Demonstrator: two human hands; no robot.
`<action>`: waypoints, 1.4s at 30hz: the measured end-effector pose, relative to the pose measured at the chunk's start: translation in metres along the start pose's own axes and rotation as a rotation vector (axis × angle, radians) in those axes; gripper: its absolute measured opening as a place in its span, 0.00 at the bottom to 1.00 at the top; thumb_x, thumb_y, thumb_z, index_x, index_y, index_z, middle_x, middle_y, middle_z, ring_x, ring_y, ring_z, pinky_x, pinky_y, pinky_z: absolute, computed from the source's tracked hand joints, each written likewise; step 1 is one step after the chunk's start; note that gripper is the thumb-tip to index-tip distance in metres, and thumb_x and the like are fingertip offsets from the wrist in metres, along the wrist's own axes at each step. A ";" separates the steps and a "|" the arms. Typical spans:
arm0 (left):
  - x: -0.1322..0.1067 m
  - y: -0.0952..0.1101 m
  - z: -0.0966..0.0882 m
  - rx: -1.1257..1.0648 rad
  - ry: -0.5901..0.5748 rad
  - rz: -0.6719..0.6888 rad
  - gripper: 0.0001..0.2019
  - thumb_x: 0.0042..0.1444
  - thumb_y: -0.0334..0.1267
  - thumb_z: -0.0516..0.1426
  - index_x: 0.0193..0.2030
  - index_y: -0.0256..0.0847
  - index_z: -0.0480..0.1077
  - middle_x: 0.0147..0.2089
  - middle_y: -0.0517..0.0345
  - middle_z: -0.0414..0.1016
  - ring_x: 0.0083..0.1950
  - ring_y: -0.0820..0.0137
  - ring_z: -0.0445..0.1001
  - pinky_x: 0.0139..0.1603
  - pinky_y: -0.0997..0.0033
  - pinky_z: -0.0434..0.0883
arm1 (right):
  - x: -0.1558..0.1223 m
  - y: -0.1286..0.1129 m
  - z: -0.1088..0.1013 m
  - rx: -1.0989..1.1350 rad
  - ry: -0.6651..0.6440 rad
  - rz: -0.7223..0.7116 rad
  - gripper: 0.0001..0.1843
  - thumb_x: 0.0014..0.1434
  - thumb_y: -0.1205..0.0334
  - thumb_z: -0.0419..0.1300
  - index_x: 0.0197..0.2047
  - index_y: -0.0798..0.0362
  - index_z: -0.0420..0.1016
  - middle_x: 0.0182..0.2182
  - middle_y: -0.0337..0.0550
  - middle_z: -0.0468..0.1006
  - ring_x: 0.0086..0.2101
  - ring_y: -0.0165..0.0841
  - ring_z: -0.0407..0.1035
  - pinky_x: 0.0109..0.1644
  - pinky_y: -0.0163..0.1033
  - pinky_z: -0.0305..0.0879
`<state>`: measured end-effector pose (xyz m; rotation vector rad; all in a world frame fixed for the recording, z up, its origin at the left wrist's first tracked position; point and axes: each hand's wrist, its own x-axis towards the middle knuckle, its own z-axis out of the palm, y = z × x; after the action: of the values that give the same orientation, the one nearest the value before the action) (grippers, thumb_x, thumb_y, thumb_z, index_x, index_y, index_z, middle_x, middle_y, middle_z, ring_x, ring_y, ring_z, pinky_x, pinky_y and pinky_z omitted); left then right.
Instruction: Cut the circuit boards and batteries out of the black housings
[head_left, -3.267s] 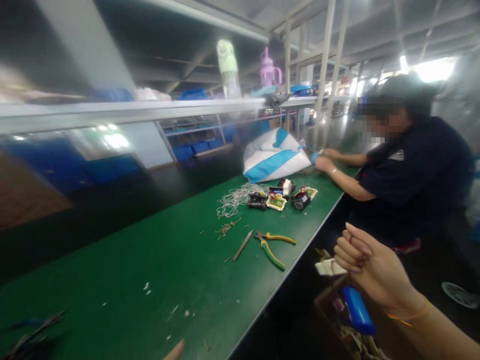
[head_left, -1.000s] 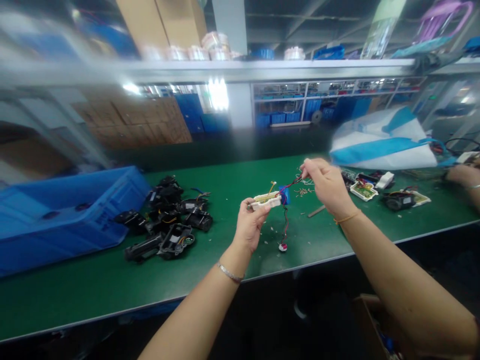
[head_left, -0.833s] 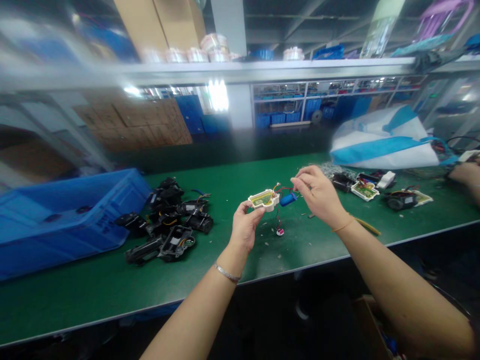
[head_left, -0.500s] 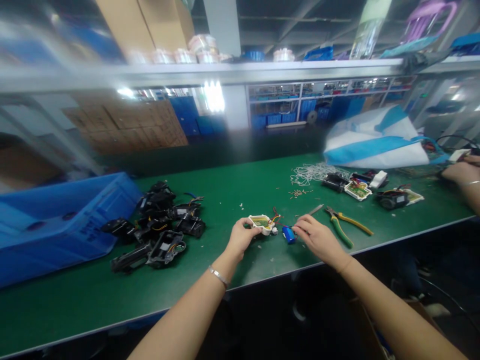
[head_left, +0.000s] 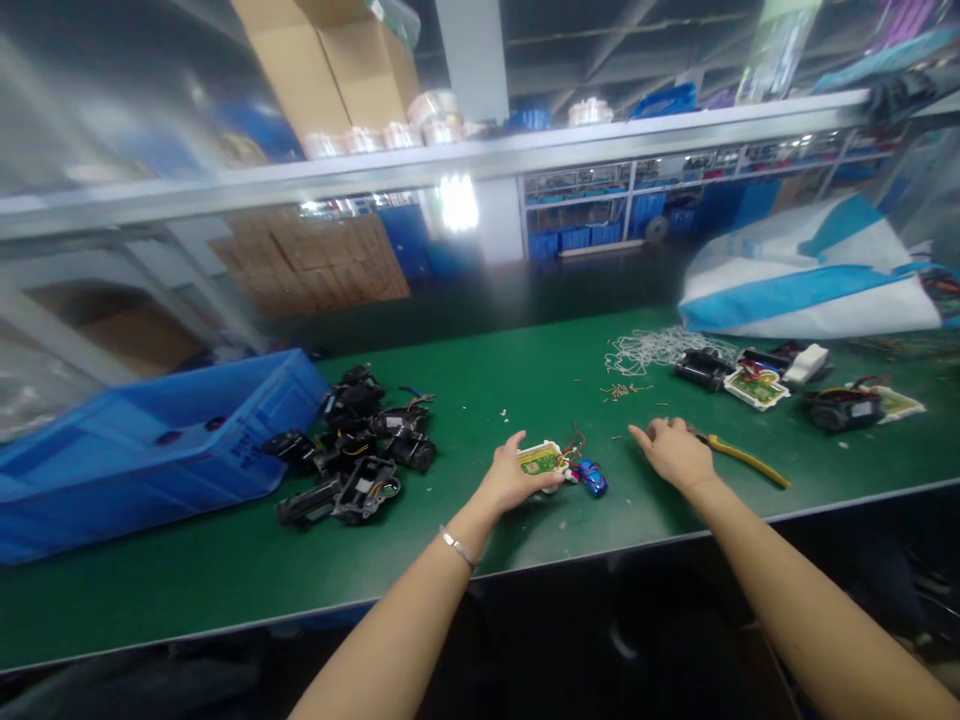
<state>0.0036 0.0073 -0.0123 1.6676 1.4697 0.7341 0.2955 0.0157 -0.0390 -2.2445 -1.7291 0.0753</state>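
Rightward goes the right hand (head_left: 679,457), off the blue cylinder (head_left: 592,480) to yellow-handled metal pliers (head_left: 742,457), grip unclear, left hand (head_left: 507,484) spread wide around the white-rimmed green circuit board (head_left: 541,460).

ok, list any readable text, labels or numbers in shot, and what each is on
None readable.
Blue bin: dark marking on its side, too blurred.
Black housings beside it: white labels, too small.
Circuit board by the left hand: any print too small.
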 end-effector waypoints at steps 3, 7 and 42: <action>0.005 0.000 0.010 0.142 0.020 -0.023 0.54 0.29 0.55 0.69 0.64 0.38 0.55 0.60 0.37 0.61 0.60 0.50 0.63 0.60 0.56 0.59 | 0.004 0.000 0.001 0.003 -0.008 0.015 0.21 0.60 0.48 0.54 0.39 0.59 0.74 0.37 0.60 0.73 0.38 0.47 0.72 0.42 0.47 0.65; 0.011 0.000 0.010 0.188 0.011 -0.047 0.51 0.24 0.51 0.71 0.60 0.37 0.62 0.55 0.40 0.67 0.54 0.52 0.69 0.55 0.60 0.64 | 0.002 0.011 -0.006 0.080 0.008 -0.009 0.19 0.59 0.58 0.56 0.50 0.61 0.68 0.35 0.57 0.76 0.39 0.46 0.72 0.43 0.45 0.65; 0.002 -0.022 -0.045 0.570 0.186 -0.044 0.19 0.41 0.52 0.63 0.35 0.43 0.68 0.34 0.57 0.75 0.33 0.66 0.73 0.28 0.73 0.59 | -0.135 -0.095 -0.022 0.921 -0.499 -0.272 0.20 0.66 0.49 0.42 0.51 0.52 0.65 0.26 0.38 0.73 0.23 0.32 0.67 0.28 0.36 0.63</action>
<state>-0.0457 0.0176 -0.0071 2.0126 1.9719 0.4769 0.1750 -0.0957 -0.0120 -1.3557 -1.6770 1.1816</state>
